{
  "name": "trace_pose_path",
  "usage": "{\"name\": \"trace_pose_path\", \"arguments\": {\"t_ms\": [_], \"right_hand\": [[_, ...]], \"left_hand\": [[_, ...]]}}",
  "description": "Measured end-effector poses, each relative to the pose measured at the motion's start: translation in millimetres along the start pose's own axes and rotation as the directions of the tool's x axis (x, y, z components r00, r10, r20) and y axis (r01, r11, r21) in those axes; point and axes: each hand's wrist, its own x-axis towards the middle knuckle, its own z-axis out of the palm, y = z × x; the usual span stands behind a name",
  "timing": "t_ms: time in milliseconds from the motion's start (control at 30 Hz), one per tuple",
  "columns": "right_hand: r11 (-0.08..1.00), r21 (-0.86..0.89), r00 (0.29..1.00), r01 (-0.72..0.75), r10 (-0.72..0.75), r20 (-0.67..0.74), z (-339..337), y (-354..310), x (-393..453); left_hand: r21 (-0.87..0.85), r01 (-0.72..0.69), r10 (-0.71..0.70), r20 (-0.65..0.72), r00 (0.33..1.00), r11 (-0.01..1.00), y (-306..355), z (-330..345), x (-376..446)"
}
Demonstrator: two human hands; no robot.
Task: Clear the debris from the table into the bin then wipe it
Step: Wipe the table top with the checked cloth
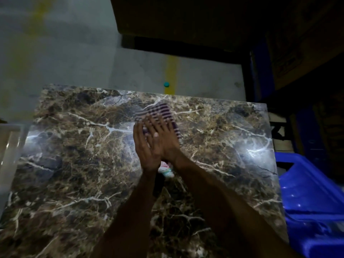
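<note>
Debris (166,170), a small crumpled wrapper in pink, white and pale green, lies on the table (74,164) near the middle of the frame, just below the two wrists and partly hidden by them. Marble-patterned brown with white veins, the table fills most of the lower part of the frame, and light shines off it at the left and right. Both hands meet a little above the middle. A striped cloth (158,110), purple and white, lies on the table under the right hand (165,138). That hand lies flat on the cloth with its fingers straight and a little spread, pointing to the top of the frame. Beside it, the left hand (145,146) stands on its edge with its fingers straight and pressed together, and it touches the right hand near the thumb. The fingertips are blurry, so I cannot tell if the left hand touches the cloth. At the right edge of the frame, low down beside the table, sits a bright blue bin (307,198). On the grey floor (65,53) past the far edge of the table sits a small teal cap (166,84), on a yellow line (172,71). Dark brown boxes (186,19) fill the top right of the frame.
</note>
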Motion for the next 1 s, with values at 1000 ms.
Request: {"name": "trace_pose_path", "arguments": {"t_ms": [1000], "right_hand": [[0.984,0.100,0.987,-0.148,0.154,-0.056,-19.6,62.2,-0.3]], "left_hand": [[0.492,-0.342,0.175,0.353,0.919,0.801,-35.7,23.7,-5.6]]}}
